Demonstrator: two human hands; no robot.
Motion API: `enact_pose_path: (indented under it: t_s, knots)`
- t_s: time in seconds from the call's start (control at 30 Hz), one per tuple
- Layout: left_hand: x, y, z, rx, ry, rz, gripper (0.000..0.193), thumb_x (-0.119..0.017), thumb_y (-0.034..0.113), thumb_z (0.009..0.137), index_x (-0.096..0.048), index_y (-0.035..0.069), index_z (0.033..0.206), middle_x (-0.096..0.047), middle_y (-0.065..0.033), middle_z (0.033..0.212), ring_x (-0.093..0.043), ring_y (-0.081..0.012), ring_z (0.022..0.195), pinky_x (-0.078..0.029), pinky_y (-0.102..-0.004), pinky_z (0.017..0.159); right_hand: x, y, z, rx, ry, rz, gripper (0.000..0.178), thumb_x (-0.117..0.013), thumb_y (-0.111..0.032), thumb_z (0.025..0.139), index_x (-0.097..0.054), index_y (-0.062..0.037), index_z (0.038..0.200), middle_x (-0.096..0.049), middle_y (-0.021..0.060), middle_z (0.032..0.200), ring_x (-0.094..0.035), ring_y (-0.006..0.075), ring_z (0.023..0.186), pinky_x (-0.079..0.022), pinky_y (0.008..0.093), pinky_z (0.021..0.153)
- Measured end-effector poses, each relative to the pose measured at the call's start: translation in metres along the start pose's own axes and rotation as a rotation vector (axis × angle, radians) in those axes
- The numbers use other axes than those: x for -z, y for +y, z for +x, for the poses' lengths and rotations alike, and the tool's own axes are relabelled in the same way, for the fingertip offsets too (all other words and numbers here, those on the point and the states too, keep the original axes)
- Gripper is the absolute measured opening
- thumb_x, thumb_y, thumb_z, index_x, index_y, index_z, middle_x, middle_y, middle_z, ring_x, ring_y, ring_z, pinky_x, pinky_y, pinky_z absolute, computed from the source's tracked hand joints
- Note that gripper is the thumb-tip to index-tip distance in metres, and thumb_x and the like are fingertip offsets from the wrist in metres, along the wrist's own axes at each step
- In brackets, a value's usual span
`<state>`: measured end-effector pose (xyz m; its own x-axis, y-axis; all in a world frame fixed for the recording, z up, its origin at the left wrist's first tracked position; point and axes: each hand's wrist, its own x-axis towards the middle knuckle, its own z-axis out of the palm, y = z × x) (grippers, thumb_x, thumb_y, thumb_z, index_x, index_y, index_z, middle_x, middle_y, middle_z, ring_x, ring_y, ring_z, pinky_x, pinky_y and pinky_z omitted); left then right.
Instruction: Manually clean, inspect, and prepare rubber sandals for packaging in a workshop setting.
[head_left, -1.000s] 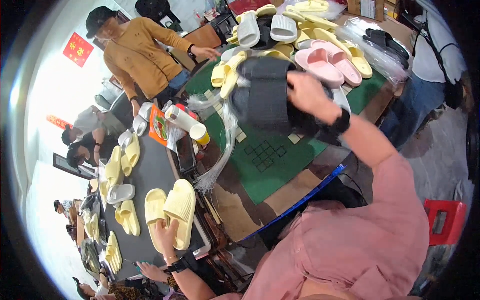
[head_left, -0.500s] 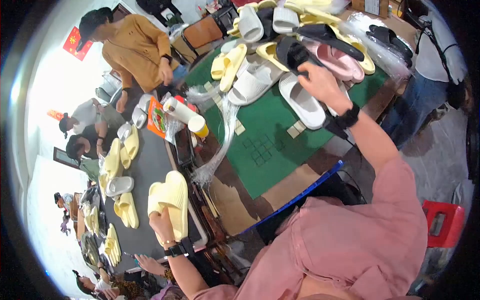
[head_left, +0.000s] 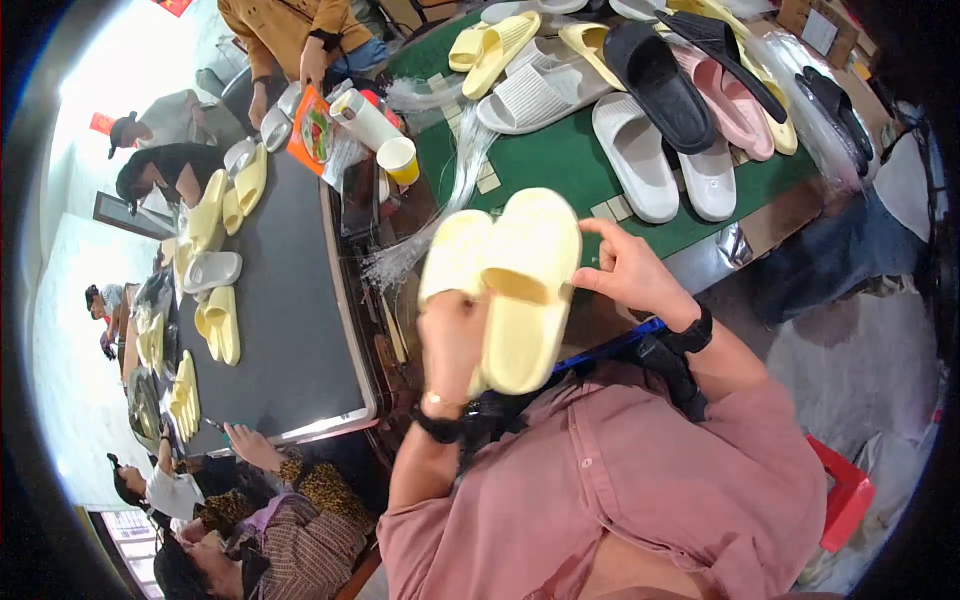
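My left hand is closed on a pair of pale yellow slide slippers, its fingers inside the strap opening of the left one. The pair is held up in front of my chest, soles toward me hidden in part by the hand. Close to the right slipper's edge is my right hand, thumb and forefinger spread apart, nothing gripped between them; whether the fingertips touch the slipper I cannot tell. Beyond it, a black slide slipper rests on a pair of white slides on the green table mat.
Grey, yellow, pink and black slides crowd the table's far side. Clear plastic strands hang over its left edge. A dark conveyor belt carries more slippers at left, with co-workers along it. A yellow-white paper cup stands between belt and table.
My left hand has brought the yellow slippers from the belt rightward to my front. My right hand has let go of the black slide and drawn back toward them.
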<state>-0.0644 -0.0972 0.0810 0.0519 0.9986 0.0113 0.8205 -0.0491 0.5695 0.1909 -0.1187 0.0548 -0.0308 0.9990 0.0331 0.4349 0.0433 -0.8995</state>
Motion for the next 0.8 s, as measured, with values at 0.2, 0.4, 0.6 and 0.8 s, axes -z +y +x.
enact_pose_path:
  t_s: [0.2,0.4,0.6,0.8]
  knots:
    - [-0.062,0.002,-0.014,-0.252,-0.233,-0.146,0.038,-0.074,0.020,0.079,-0.062,-0.006,0.104,-0.066,-0.0196,0.091,-0.067,-0.0282,0.076,-0.052,-0.0349,0.066,0.006,0.034,0.006,-0.197,0.121,-0.228,0.067,-0.073,-0.040,0.076,-0.051,-0.0030,0.127,-0.059,0.0119,0.063,-0.060,0.0242,0.056,-0.045,0.0370,0.054]
    - [-0.063,-0.006,-0.007,-0.370,-0.189,-0.195,0.039,-0.074,0.019,0.077,-0.058,-0.006,0.103,-0.063,-0.0210,0.092,-0.064,-0.0342,0.086,-0.051,-0.0398,0.075,-0.012,0.047,0.008,-0.127,0.094,-0.129,0.054,-0.070,-0.034,0.080,-0.057,-0.0014,0.121,-0.059,0.0115,0.062,-0.059,0.0229,0.056,-0.046,0.0357,0.054]
    - [-0.012,0.009,-0.001,-0.368,-0.333,0.024,0.033,-0.067,0.023,0.082,-0.064,0.001,0.107,-0.067,-0.0184,0.091,-0.065,-0.0374,0.083,-0.052,-0.0415,0.076,-0.017,0.073,0.027,-0.048,0.217,-0.041,0.037,-0.069,-0.024,0.084,-0.064,0.0011,0.111,-0.054,0.0049,0.061,-0.049,0.0097,0.055,-0.042,0.0279,0.052]
    - [0.108,0.074,-0.016,-0.835,0.074,-0.155,0.021,-0.063,0.006,0.083,-0.067,0.000,0.102,-0.067,-0.0150,0.088,-0.065,-0.0302,0.079,-0.052,-0.0374,0.073,-0.023,0.088,0.023,-0.087,0.261,0.142,0.026,-0.065,-0.018,0.087,-0.066,0.0039,0.102,-0.053,-0.0015,0.064,-0.044,0.0053,0.057,-0.038,0.0237,0.052]
